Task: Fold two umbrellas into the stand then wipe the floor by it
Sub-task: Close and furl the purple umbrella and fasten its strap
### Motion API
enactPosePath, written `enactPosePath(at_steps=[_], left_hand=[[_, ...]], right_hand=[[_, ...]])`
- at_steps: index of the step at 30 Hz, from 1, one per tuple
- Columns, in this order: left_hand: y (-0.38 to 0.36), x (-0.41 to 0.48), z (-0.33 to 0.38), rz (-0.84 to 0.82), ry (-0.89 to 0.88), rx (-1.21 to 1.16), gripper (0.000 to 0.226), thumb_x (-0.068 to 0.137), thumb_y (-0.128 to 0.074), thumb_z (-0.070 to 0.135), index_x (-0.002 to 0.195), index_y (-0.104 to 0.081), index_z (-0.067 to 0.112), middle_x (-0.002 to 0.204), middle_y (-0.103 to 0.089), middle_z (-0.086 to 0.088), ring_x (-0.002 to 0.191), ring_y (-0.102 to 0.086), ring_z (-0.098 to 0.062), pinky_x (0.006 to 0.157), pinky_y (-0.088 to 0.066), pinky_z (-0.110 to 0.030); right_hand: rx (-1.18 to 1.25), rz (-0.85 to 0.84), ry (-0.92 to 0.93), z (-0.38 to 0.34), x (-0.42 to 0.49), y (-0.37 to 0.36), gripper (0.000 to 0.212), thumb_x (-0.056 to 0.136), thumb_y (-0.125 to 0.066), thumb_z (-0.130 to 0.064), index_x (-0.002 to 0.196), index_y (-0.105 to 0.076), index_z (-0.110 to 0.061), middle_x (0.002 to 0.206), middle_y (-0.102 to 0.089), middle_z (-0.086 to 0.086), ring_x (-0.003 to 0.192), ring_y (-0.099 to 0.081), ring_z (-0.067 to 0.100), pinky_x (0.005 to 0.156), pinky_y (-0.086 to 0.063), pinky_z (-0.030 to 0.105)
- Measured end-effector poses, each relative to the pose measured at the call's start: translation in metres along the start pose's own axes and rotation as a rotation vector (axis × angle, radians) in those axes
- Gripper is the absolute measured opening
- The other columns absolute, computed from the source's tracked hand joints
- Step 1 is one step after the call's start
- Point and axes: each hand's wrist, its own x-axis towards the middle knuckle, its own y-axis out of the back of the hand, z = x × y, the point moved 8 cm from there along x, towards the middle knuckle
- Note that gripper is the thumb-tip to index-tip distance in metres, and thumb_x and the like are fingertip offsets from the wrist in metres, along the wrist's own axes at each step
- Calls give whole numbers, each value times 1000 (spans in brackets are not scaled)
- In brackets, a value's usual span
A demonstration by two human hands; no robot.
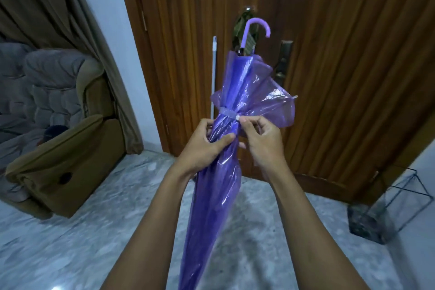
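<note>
Little of the task looks done. The wire stand [386,207] at lower right has no umbrella in it, and the floor [70,231] shows no cloth or wiping yet. One umbrella [219,195] is closed and held in mid-frame, hook up and tip down toward the bottom edge, and its strap is being fastened. A dark green bundle [242,28] hangs on the door behind the hook. It may be the second umbrella, but I cannot tell. Still to do: finish this wrap, put both umbrellas in the stand, then wipe.

The door [329,77] is ribbed, varnished brown wood. The floor is glossy grey-white marbled stone. At left are a drab cloth curtain [47,7] and a padded armchair [70,136] with soft olive arms. The umbrella's canopy is thin, shiny, see-through purple plastic, tight and conical below, while loose crinkled folds flare above the strap. The stand is thin black wire on a dark mesh-like base. A slim white pole [213,73] leans against the door.

The left hand [202,148] is curled round the gathered canopy just under the strap, thumb laid across it. The right hand [263,141] pinches the end of the strap [227,112] between thumb and forefinger, its other fingers bent. The strap is a pale lilac band, and at its end is a small white round snap [237,117].
</note>
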Motion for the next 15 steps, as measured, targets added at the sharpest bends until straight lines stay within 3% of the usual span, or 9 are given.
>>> enactPosePath(at_steps=[6,11,15], left_hand=[[-47,8,-7,27,-5,-326,40,88,-65,-2,119,-45,13,105,-74,-14,80,-70,-24,74,-57,-37],[-75,12,-13,68,27,-600,39,90,-59,-6,118,-46,18,99,-75,-12,71,-71,-18,66,-59,-31],[-92,13,-15,-39,59,-621,34,92,-55,-3,122,-49,14,94,-74,-7,72,-70,-15,67,-59,-27]], right_hand=[[191,-28,-199,17,8,50,10,99,-59,-19,99,-65,-11,112,-74,10,101,-73,20,76,-61,32],[52,37,-159,16,12,74,16,97,-63,-24,101,-73,-12,78,-70,-3,63,-62,4,49,-45,13],[121,-12,-234,21,17,72,15,98,-62,-27,98,-70,-15,73,-70,-2,57,-61,9,50,-48,23]])
